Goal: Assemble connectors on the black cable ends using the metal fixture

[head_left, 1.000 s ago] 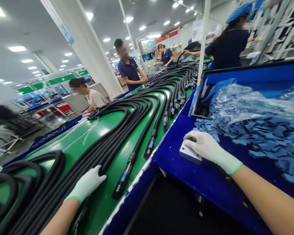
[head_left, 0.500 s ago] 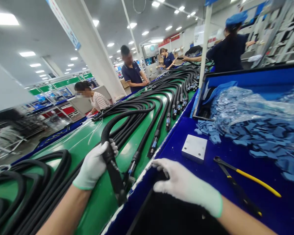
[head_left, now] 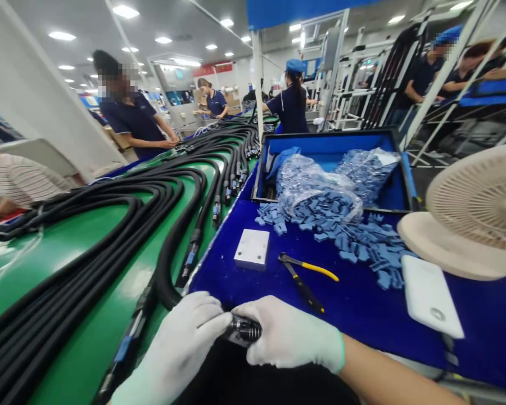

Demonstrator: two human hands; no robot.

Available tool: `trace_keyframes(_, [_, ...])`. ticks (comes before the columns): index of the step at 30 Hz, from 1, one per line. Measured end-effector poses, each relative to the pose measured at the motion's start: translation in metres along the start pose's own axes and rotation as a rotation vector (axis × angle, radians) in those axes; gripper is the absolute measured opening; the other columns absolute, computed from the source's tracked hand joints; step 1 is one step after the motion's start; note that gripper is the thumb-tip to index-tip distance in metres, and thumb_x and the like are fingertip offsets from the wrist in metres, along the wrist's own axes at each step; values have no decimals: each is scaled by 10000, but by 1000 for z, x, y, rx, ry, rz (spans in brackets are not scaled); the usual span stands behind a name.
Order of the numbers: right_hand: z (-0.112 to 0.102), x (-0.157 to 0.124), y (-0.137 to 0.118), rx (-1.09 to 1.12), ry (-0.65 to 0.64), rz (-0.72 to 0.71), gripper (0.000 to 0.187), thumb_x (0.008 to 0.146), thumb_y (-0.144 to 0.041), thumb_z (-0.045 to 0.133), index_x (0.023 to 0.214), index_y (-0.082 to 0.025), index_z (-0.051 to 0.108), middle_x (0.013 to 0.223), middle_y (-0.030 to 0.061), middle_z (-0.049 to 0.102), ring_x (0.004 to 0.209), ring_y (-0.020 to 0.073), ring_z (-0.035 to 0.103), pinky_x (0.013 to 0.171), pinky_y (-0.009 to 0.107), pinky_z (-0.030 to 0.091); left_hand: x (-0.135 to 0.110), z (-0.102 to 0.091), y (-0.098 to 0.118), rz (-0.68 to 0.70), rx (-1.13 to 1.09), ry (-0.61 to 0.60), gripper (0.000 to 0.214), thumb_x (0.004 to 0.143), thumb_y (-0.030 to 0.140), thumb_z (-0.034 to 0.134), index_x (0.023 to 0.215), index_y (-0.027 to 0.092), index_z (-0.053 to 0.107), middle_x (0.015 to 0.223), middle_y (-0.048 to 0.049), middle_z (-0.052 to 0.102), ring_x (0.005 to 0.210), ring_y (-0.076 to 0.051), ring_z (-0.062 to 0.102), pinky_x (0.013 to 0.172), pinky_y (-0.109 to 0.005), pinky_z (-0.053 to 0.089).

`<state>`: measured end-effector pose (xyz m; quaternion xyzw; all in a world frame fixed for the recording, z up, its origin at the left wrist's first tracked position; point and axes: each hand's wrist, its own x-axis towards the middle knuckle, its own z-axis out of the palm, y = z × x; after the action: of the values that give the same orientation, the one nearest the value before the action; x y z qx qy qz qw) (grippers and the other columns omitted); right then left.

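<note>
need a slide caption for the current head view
Gloved left hand and right hand hold a black hose end near pliers and a metal block.

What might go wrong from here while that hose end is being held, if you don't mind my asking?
The black hose curves away behind the left hand, so it might tug the hose end out of grip. The pliers lie open beyond the right hand and might get bumped. Loose blue pieces spread over part of the bench might scatter.
</note>
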<state>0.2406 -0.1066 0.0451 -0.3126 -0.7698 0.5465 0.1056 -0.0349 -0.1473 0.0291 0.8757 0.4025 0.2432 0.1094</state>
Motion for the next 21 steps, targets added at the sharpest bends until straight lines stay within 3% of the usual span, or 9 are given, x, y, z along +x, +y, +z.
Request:
trace_keyframes(1, [-8, -9, -1, -64, 20, 19, 175, 722, -281, 719, 883, -278, 649, 726, -72, 663, 621, 158, 615, 539, 242, 461, 4, 8, 3, -20, -47, -18, 449, 903, 148, 629, 1251, 417, 717, 1007, -39, 769, 911, -249, 713, 894, -420, 572])
trace_keyframes(3, [-24, -23, 2, -212, 212, 105, 186, 787, -367, 724, 916, -244, 669, 843, 5, 716, 734, 204, 658, 667, 297, 499, 18, 19, 9, -190, -122, 36, 340, 939, 225, 616, 1210, 386, 743, 1024, -40, 764, 884, -233, 718, 799, -352, 589])
trace_keyframes(6, [-40, -37, 26, -683, 569, 319, 312, 797, -457, 746, 922, -176, 691, 1028, 159, 698, 975, 324, 641, 863, 423, 469, 45, 20, 19, -521, -214, 120, 209, 928, 395, 655, 1083, 356, 791, 1099, -23, 770, 1030, -278, 718, 959, -401, 566])
trace_keyframes(9, [-45, -37, 53, -891, 599, 408, 113, 811, -281, 675, 819, -173, 646, 949, 156, 656, 910, 310, 618, 774, 394, 442, 72, 11, 25, -731, -389, 144, 309, 868, 453, 700, 1133, 320, 788, 1172, -41, 769, 1119, -325, 700, 1028, -448, 534])
trace_keyframes(10, [-45, -36, 59, -866, 613, 402, 48, 808, -223, 634, 788, -185, 612, 889, 124, 644, 831, 272, 609, 720, 364, 424, 80, 8, 25, -773, -459, 142, 365, 849, 455, 715, 1173, 299, 776, 1183, -55, 768, 1106, -328, 706, 1004, -447, 546])
trace_keyframes(13, [-44, -31, 58, -601, 671, 363, 115, 825, -176, 561, 736, -217, 500, 735, 35, 604, 632, 178, 538, 598, 309, 353, 95, 1, 25, -820, -617, 130, 471, 827, 455, 734, 1241, 231, 740, 1133, -86, 781, 982, -298, 738, 893, -407, 577])
trace_keyframes(16, [-39, -28, 38, -367, 646, 238, 130, 798, -103, 546, 752, -220, 513, 742, 17, 625, 651, 173, 563, 593, 292, 374, 104, -4, 26, -824, -675, 142, 477, 825, 446, 739, 1227, 191, 740, 977, -84, 796, 862, -267, 738, 806, -371, 572])
trace_keyframes(19, [-33, -26, 14, -228, 550, -50, 328, 751, 9, 518, 944, -220, 652, 991, 46, 711, 888, 207, 655, 808, 305, 498, 108, -9, 31, -829, -687, 157, 489, 814, 446, 744, 1217, 170, 746, 870, -75, 788, 798, -257, 725, 740, -350, 556])
trace_keyframes(21, [-30, -23, 3, -144, 473, -259, 466, 796, 28, 490, 1121, -244, 685, 1172, 49, 712, 1054, 213, 661, 996, 338, 498, 111, -11, 34, -812, -676, 144, 479, 830, 442, 727, 1218, 162, 748, 893, -74, 789, 812, -248, 718, 743, -336, 545])
